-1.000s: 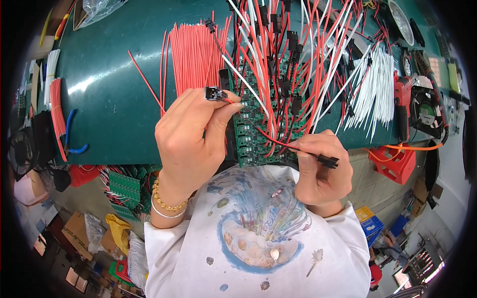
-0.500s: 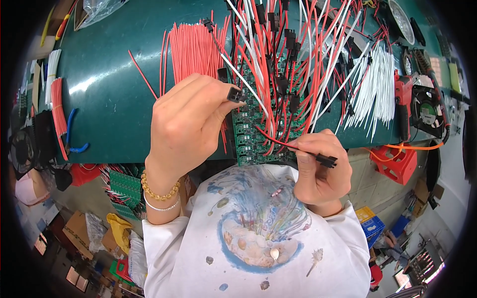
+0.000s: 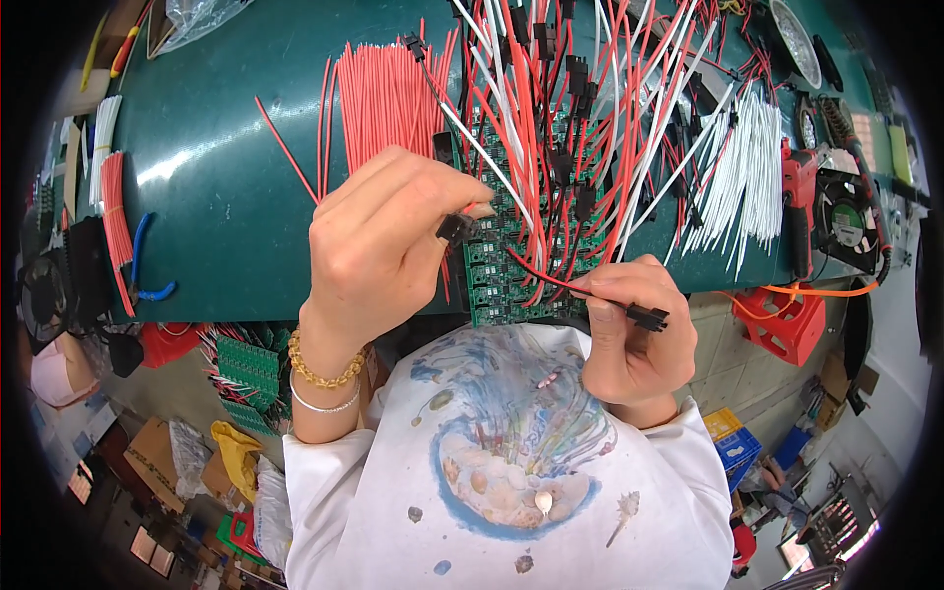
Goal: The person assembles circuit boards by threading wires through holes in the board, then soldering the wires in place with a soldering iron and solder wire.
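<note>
While the left hand (image 3: 379, 251) sits curled over the near edge of the green mat (image 3: 216, 197), its fingertips pinch a small black connector (image 3: 453, 229) right above the green circuit board (image 3: 501, 285). Fingers closed tight on it, thumb hidden underneath. Connector is just beside the board's left columns; can't tell if it touches the board.

Right hand (image 3: 629, 339) is folded shut around a second black connector (image 3: 646, 317), which pokes out to the right between thumb and forefinger. A red wire (image 3: 536, 275) runs from that grip up and left across the board into the tangle.

Board lies at the mat's near edge, between the two hands, part-covered by a mass of red and white wires with black plugs (image 3: 580, 128) fanning out toward the far side.

Around it:
- loose bundle of cut red wires (image 3: 379, 98) on the mat, left of the board
- bundle of white wires (image 3: 742, 167) on the right
- blue-handled pliers (image 3: 147, 265) near the mat's left edge
- red bin (image 3: 782, 320) below the mat edge, right side
- small fan (image 3: 844, 221) far right
- stack of green boards (image 3: 246, 369) below the mat, left of the wrist

Left wrist wears two bracelets (image 3: 324, 379).
</note>
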`<state>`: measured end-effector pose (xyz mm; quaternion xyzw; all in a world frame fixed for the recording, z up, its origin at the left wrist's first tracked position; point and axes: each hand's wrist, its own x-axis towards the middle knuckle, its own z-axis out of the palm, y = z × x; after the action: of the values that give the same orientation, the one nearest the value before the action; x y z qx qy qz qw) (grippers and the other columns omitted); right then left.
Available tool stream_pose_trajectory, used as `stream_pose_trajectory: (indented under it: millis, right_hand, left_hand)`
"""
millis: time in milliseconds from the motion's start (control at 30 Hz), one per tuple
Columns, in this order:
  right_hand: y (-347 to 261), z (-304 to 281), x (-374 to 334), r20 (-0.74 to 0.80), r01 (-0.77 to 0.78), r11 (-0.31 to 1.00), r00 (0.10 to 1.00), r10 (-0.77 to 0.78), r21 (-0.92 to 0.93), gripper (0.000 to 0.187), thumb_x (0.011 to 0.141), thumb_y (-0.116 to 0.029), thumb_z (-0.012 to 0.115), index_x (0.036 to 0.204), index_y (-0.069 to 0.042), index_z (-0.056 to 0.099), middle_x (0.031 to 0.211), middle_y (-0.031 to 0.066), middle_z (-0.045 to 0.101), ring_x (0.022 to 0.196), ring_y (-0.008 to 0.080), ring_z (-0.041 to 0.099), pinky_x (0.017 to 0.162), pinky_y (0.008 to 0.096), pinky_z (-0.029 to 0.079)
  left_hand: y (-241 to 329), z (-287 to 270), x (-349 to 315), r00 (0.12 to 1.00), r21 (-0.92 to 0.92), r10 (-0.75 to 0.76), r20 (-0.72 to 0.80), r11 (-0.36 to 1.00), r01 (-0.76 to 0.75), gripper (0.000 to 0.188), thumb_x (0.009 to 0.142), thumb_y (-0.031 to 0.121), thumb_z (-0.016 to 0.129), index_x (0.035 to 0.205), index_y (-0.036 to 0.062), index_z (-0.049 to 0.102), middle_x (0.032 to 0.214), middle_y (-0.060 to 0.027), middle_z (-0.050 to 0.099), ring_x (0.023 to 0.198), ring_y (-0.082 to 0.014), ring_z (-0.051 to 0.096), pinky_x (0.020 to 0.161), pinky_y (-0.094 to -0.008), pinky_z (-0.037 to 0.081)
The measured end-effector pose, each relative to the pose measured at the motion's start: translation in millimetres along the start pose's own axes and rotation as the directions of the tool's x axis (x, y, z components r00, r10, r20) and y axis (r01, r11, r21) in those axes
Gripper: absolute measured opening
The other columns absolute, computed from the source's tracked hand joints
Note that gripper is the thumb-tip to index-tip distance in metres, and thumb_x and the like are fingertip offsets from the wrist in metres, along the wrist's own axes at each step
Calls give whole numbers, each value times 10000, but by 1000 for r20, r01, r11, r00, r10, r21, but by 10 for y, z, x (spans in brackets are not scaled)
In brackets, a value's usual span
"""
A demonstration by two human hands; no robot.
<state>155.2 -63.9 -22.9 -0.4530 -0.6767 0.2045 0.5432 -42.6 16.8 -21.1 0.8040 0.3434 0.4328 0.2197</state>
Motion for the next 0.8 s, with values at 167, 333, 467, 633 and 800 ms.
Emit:
stream_pose_trajectory:
  millis: [167,333,467,633,800]
  right_hand:
    - [-2,-3,-3,-1,-9,1000,1000,9,2,311,677,140,706,933,9,585,780,116,656,522,140,509,447,227,378]
    - [-40,-4,-4,8,-22,1000,1000,22,-5,301,682,139,704,928,13,586,781,122,656,521,138,508,445,226,377]
    - [-50,-11,17,18,-24,1000,1000,24,10,297,688,141,700,929,16,580,786,129,658,529,140,518,449,226,385]
    - [-92,-28,39,42,-73,991,997,69,113,317,700,139,698,961,27,559,796,149,663,582,170,575,478,243,428]
    - [-165,-17,102,128,-120,970,987,95,210,325,695,134,706,967,37,556,803,153,665,629,205,615,524,268,465]
  left_hand:
    - [98,-43,-37,996,-22,-88,26,996,88,143,666,-83,664,780,-3,633,713,-93,625,620,-247,586,548,-312,460]
    - [156,-18,-43,926,-77,-377,18,923,378,122,740,15,746,736,-14,627,664,-83,589,574,-185,564,512,-281,424]
    - [234,-33,-48,873,-27,-482,68,874,485,115,761,-42,714,734,-42,603,693,-77,597,603,-123,528,554,-247,414]
    - [366,-135,-130,880,155,-455,-133,868,472,140,708,40,780,766,5,657,702,-78,609,619,-186,582,545,-274,459]
    - [626,-67,-225,988,-80,-152,-6,985,151,268,625,16,783,870,-2,677,839,-97,666,760,-265,635,656,-340,509]
